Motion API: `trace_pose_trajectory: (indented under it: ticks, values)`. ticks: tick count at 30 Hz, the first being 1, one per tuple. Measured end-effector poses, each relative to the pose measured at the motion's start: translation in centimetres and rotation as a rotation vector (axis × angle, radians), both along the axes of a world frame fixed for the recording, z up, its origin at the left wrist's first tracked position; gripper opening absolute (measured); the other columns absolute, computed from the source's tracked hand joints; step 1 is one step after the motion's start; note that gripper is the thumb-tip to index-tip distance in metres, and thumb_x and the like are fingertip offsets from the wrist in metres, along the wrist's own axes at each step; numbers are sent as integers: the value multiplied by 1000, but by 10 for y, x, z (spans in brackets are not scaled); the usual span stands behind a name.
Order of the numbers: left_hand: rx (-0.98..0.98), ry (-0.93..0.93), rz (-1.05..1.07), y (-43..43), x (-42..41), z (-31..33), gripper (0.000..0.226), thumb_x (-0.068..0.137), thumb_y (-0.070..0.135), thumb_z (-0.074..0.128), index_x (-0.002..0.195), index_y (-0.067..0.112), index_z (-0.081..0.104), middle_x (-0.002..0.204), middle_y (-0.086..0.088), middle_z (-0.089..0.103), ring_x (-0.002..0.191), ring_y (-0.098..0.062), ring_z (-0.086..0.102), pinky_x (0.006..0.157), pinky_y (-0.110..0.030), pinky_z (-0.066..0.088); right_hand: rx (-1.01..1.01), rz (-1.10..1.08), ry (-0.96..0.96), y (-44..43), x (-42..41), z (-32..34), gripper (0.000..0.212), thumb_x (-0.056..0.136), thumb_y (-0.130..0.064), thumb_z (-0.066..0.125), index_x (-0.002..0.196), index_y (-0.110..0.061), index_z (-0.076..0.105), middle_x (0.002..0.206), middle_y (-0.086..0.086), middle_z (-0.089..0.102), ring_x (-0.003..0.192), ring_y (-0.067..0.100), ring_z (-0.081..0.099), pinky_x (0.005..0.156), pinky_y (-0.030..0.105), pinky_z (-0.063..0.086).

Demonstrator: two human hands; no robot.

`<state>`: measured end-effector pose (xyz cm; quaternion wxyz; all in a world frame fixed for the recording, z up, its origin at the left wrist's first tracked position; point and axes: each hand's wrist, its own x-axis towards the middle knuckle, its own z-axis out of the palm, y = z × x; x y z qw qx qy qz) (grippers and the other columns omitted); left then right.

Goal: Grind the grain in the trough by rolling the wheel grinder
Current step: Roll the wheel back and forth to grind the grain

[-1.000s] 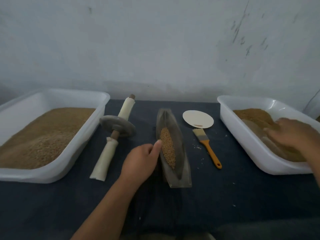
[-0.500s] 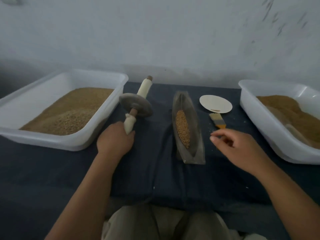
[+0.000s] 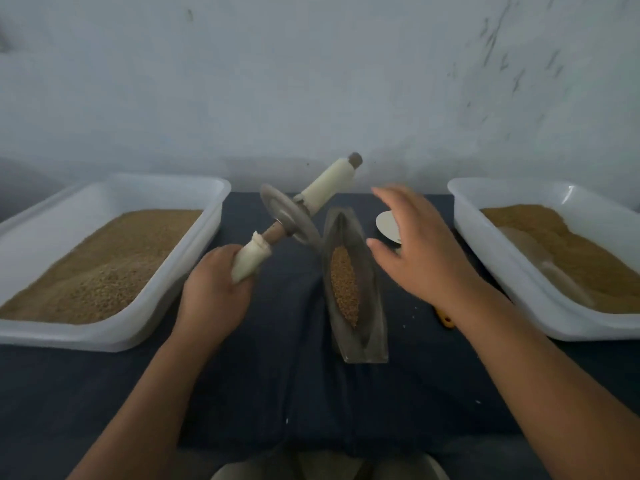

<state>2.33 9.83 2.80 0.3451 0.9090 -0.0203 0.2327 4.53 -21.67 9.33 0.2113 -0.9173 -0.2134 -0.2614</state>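
A long, narrow, boat-shaped grey trough lies in the middle of the bench, running from near edge to far edge. A thin ridge of golden-brown grain sits in its groove.

The wheel grinder, a grey disc on a wooden axle with cream-wrapped handles, is held tilted in the air just left of the trough's far end. Its rim is very near the trough's left wall, and whether they touch cannot be told. The left hand is closed around the near handle. The right hand is open, fingers spread, hovering over the trough's right side and holding nothing.

**Likely risks:**
- With only one hand carrying it, the heavy disc could swing down, strike the trough wall and tip it, spilling grain onto the dark blue cloth.
- The trough stands loose on that cloth and could slide.
- The handle wrap looks ragged at its end and might slip in the grip.
- The right fingers are close to the rim and could be pinched.

A white plastic tub of grain sits along the bench's left edge. A second white tub of finer brown meal sits along the right edge. A pale round plate shows partly behind the right hand.
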Motion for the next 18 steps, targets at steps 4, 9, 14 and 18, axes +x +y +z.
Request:
trace_pose_trajectory:
  ticks: [4, 9, 14, 18]
  values:
    - [43, -57, -186, 6, 9, 34, 11, 97, 33, 71, 101, 37, 62, 85, 15, 61, 77, 0, 58, 61, -28, 38, -345, -77, -317, 18, 23, 37, 86, 92, -34, 78, 164, -17, 34, 173, 11, 27, 163, 36, 10, 132, 54, 5]
    - [214, -26, -409, -1, 18, 62, 16, 95, 29, 73, 107, 35, 63, 97, 20, 60, 93, 2, 58, 72, -15, 39, -445, -74, -257, -2, 29, 50, 25, 79, -39, 77, 75, -26, 56, 67, -4, 57, 66, 30, 64, 72, 40, 56]
    - [495, 128, -446, -9, 28, 63, 17, 94, 34, 67, 103, 43, 56, 96, 20, 58, 85, -3, 59, 74, -38, 51, -578, -139, 15, -17, 22, -3, 35, 87, -51, 62, 75, -29, 36, 67, -8, 46, 58, 18, 50, 51, 31, 29]
    - [671, 218, -352, -21, 33, 54, 18, 83, 33, 64, 89, 43, 50, 88, 18, 57, 75, -4, 58, 66, -33, 47, -562, -111, 88, -16, 22, -30, 33, 86, -46, 66, 80, -33, 36, 65, -9, 39, 63, 23, 57, 48, 28, 19]
